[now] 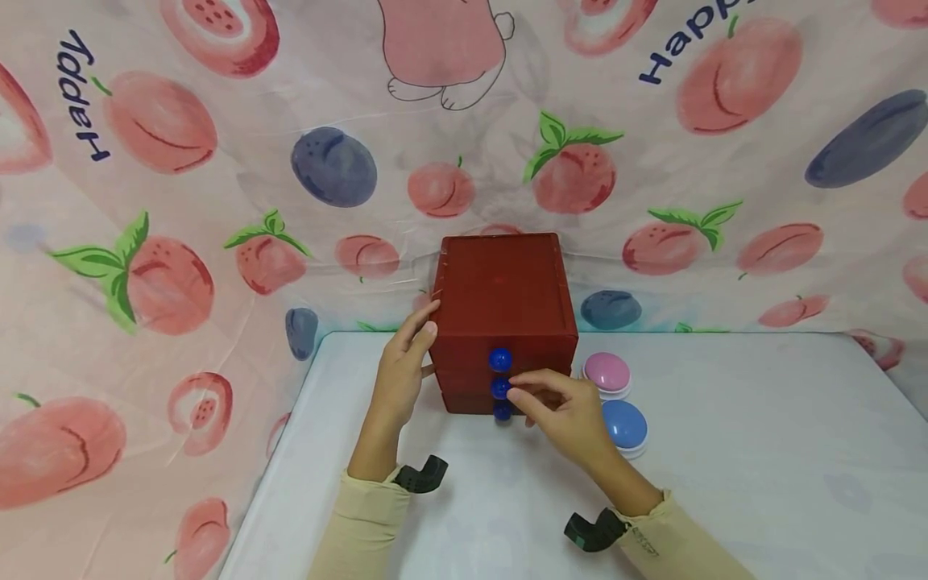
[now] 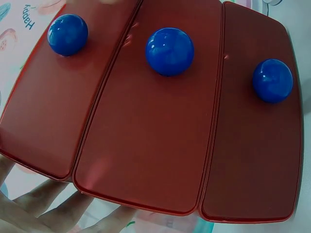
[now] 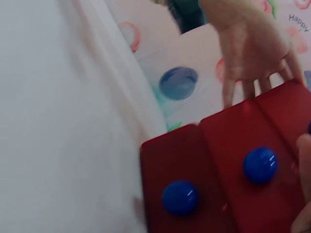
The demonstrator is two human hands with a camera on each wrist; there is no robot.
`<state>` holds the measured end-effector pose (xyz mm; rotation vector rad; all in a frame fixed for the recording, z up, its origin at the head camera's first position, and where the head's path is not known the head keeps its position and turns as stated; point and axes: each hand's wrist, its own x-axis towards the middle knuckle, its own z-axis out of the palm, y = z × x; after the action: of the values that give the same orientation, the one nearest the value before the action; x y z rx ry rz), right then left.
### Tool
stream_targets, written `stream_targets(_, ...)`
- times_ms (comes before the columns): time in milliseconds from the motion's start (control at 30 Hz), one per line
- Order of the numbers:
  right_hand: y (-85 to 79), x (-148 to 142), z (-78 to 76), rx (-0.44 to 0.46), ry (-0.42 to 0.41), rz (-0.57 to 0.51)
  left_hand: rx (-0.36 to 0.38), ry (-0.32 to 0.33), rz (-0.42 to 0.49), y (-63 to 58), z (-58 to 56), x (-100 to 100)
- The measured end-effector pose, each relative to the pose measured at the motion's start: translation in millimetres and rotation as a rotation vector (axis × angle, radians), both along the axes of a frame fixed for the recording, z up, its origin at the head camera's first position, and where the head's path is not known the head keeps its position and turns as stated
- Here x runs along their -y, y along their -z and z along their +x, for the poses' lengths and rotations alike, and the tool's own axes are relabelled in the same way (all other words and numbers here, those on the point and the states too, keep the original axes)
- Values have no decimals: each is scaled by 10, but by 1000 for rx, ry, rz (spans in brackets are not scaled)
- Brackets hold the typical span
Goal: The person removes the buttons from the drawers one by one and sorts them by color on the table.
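A dark red box with three stacked drawers (image 1: pixel 503 282) stands on the white table, a round blue knob on each drawer front. My left hand (image 1: pixel 401 370) lies along the box's left side; in the right wrist view its fingers (image 3: pixel 248 87) extend straight against that side. My right hand (image 1: pixel 569 411) is in front of the drawers, loosely bent fingertips beside the middle knob (image 1: pixel 500 388). In the left wrist view, the top knob (image 2: pixel 68 34), middle knob and bottom knob (image 2: pixel 272 81) all show uncovered by fingers. The drawer fronts look flush.
Right of the box, a pink round push button (image 1: pixel 607 371) on a white base stands behind a blue one (image 1: pixel 625 424), which the right hand partly overlaps in the head view. A fruit-print cloth (image 1: pixel 464 161) hangs behind the table (image 1: pixel 725 435).
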<state>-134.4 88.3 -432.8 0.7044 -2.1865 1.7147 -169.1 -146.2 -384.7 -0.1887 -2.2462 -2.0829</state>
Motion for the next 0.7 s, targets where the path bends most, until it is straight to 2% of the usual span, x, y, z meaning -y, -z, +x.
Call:
stream_targets(100,87,-7,-16,96,40,64,0,-3,4,3,-3,-2)
stream_targets(233,196,26,-64,210,33,149,3,-2,9,11,-7,-7)
stream_targets(500,250,119,-136,226,52,101,-1,-1,2,17,-9,-8)
stream_targets(700,211,151,-91,241,102,146,-3,-2,0,19,-9,-7)
